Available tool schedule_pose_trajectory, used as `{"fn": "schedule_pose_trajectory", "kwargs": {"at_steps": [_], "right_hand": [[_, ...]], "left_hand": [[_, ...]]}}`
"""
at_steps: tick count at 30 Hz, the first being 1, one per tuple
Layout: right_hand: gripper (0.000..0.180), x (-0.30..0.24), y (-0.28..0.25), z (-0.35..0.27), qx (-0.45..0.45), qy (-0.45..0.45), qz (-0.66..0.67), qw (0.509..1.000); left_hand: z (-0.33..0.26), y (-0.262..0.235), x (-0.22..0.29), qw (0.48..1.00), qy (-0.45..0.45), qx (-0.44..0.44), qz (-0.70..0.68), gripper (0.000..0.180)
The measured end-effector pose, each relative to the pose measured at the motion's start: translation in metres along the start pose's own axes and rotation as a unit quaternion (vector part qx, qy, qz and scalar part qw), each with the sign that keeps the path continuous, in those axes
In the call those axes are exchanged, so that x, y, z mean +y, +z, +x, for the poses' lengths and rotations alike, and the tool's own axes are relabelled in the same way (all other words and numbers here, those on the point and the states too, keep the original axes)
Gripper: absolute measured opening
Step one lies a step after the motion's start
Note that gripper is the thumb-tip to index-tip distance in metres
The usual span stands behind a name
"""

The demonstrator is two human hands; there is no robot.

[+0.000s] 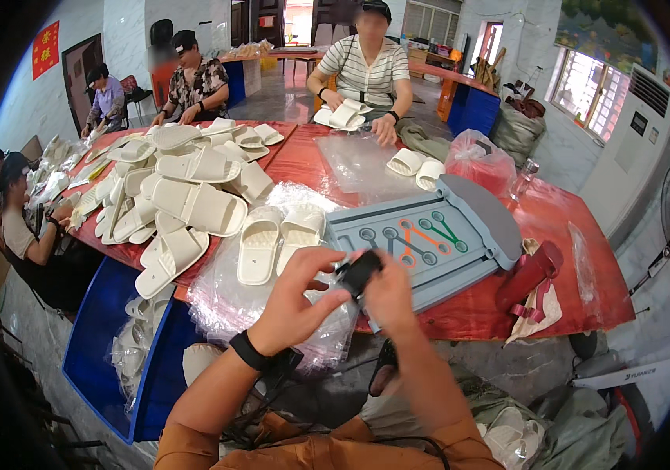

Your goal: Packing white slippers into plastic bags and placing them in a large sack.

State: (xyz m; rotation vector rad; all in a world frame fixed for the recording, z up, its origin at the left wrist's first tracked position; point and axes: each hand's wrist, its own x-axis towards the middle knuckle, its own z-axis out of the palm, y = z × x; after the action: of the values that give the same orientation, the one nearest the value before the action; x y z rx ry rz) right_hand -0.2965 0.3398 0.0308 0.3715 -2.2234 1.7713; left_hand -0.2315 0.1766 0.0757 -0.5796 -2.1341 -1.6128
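A small black block-like object (360,272), its exact kind unclear, is in my right hand (391,296), which is blurred by motion and closed around it. My left hand (297,294) is beside it with thumb and fingers apart, the fingertips close to the black object. A black band (250,351) circles my left wrist. Just beyond my left hand, a pair of cream slippers, the left slipper (259,249) and the right slipper (302,233), lies on clear plastic bags (221,313). A grey-blue plastic panel (460,270) with coloured loop shapes lies beyond my right hand.
Many cream slippers (194,202) are piled at left on the red table (554,227). Opposite, a person (366,66) holds slippers; other people sit at left. A dark red cylinder (530,276) and clear bottle (523,178) stand at right. A blue bin (108,352) is below left.
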Motion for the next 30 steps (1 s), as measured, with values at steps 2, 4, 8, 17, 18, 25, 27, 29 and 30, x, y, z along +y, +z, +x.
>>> {"fn": "schedule_pose_trajectory", "kwargs": {"at_steps": [2, 4, 8, 17, 18, 25, 27, 29, 30], "right_hand": [[0.019, -0.017, 0.011, -0.029, -0.05, -0.07, -0.06, 0.994], [0.024, -0.027, 0.011, -0.041, -0.02, -0.117, -0.107, 0.987], [0.031, -0.03, 0.006, -0.051, -0.002, -0.13, -0.144, 0.981], [0.043, -0.037, -0.007, -0.068, -0.033, -0.159, -0.214, 0.963], [0.038, -0.038, -0.008, -0.069, -0.033, -0.165, -0.221, 0.961], [0.019, -0.036, -0.012, -0.072, -0.018, -0.121, -0.19, 0.974], [0.016, -0.026, -0.012, -0.065, -0.008, -0.004, -0.124, 0.992], [0.016, -0.013, -0.01, -0.059, -0.007, 0.049, -0.07, 0.996], [0.017, -0.006, -0.009, -0.058, -0.004, 0.071, -0.047, 0.996]], "left_hand": [[-0.004, -0.003, 0.006, 0.997, 0.068, 0.013, 0.046, 0.035], [-0.013, -0.008, 0.007, 0.969, 0.138, -0.006, 0.204, 0.034], [-0.026, -0.012, 0.019, 0.978, 0.089, -0.103, 0.159, 0.034], [-0.037, -0.021, 0.032, 0.978, -0.006, -0.185, 0.1, 0.037], [-0.039, -0.022, 0.03, 0.981, -0.038, -0.18, 0.065, 0.033], [-0.045, -0.025, 0.029, 0.981, 0.017, -0.188, 0.047, 0.017], [-0.046, -0.026, 0.031, 0.976, 0.033, -0.211, 0.045, 0.016], [-0.048, -0.03, 0.033, 0.971, 0.043, -0.233, 0.042, 0.014], [-0.049, -0.034, 0.033, 0.969, 0.035, -0.244, 0.038, 0.014]]}}
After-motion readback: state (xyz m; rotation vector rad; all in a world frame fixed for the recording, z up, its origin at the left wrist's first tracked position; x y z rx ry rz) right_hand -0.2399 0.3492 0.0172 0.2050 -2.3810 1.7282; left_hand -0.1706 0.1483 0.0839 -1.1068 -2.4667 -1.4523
